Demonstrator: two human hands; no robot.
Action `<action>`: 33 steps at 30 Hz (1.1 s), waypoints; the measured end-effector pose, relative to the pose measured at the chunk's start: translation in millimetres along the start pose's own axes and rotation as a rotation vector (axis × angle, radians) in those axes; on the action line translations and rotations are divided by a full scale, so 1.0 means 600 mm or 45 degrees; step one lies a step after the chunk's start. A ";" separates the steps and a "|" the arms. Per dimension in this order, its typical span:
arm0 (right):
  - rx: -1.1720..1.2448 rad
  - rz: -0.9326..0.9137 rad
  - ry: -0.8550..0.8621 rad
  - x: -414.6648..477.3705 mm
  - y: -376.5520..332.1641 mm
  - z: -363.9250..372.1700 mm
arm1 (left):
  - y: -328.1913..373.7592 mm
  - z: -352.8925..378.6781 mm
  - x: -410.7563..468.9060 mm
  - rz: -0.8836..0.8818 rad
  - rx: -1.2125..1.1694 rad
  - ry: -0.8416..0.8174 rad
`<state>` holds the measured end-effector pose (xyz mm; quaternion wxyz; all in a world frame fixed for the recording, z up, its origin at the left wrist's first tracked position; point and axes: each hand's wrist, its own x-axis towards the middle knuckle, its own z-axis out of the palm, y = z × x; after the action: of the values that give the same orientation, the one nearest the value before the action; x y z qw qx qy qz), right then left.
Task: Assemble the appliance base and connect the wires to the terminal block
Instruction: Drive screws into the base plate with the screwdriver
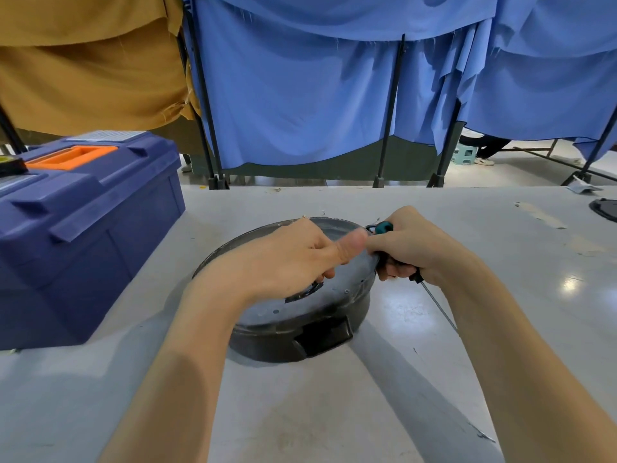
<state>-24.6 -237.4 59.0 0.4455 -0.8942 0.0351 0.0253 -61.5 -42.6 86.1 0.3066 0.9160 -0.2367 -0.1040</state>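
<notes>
The left hand [283, 259] rests curled on top of the round dark appliance base [300, 315], thumb stretched toward the other hand; whether it grips anything cannot be told. The right hand [417, 248] is closed around a screwdriver [400, 262], shaft pointing down-right. The base sits mid-table [334, 412], beside a blue toolbox [83, 228].

Round dark appliance base [300, 315]: dull grey metal top with a soft sheen, matt black plastic wall. Pale grey desk [434, 208]: smooth, glossy under the lamps, scuffed in patches. Blue plastic toolbox [100, 235] semi-matt; blue cloth curtain [300, 95] creased, matt.
</notes>
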 end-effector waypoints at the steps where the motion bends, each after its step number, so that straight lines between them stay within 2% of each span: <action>1: 0.014 0.012 0.025 0.001 -0.001 0.002 | 0.001 0.003 -0.001 0.008 0.040 -0.026; 5: 0.083 0.046 0.100 0.003 -0.001 0.005 | -0.007 0.008 0.000 -0.034 0.168 -0.136; 8: 0.115 0.071 0.111 0.004 -0.001 0.004 | -0.011 0.008 0.002 -0.008 0.201 -0.125; 24: 0.040 0.052 0.007 0.003 -0.001 0.006 | -0.029 0.007 0.010 0.020 0.155 -0.178; 28: 0.036 0.033 -0.025 0.005 0.003 0.006 | -0.026 0.010 0.009 -0.011 0.204 -0.319; 33: 0.088 0.019 -0.027 0.006 -0.001 0.017 | -0.022 0.019 0.016 0.009 0.320 -0.273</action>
<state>-20.9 -229.3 53.0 0.4762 -0.8777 0.0380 0.0370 -52.3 -44.1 68.5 0.1631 0.9300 -0.2822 -0.1696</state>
